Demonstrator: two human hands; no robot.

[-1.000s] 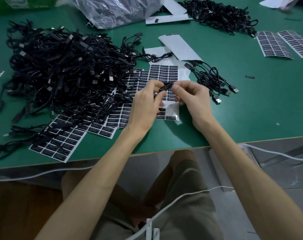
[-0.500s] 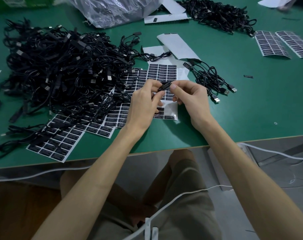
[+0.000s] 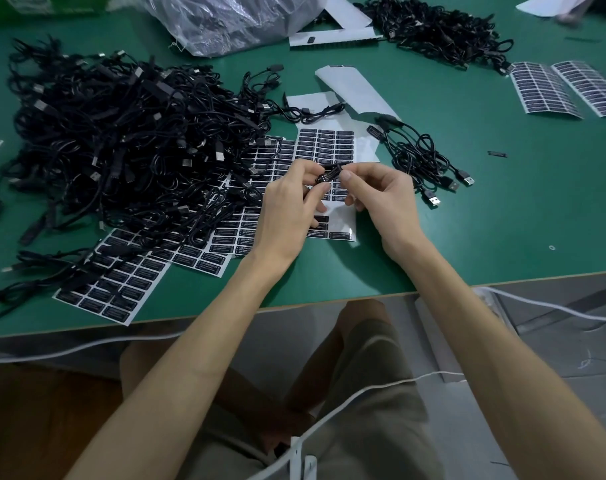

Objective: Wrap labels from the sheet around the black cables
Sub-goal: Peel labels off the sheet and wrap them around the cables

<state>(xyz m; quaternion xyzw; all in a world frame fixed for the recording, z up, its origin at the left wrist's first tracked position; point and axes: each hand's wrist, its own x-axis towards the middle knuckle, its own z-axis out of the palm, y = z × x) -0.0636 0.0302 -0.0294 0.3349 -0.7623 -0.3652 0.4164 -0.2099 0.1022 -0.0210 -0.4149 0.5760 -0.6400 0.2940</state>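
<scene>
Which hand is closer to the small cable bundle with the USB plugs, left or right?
Right. The right hand is beside the small cable bundle; the left hand is farther, on the other side of the right hand. Both pinch one black cable piece.

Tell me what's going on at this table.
A person sits at a green table labelling black cables. Both hands are over a partly used label sheet. The left hand and right hand pinch a short black section of cable between their fingertips, apparently wrapping a label round it. A big tangled pile of cables lies to the left and a small bunch with USB plugs to the right. Further label sheets lie around.
</scene>
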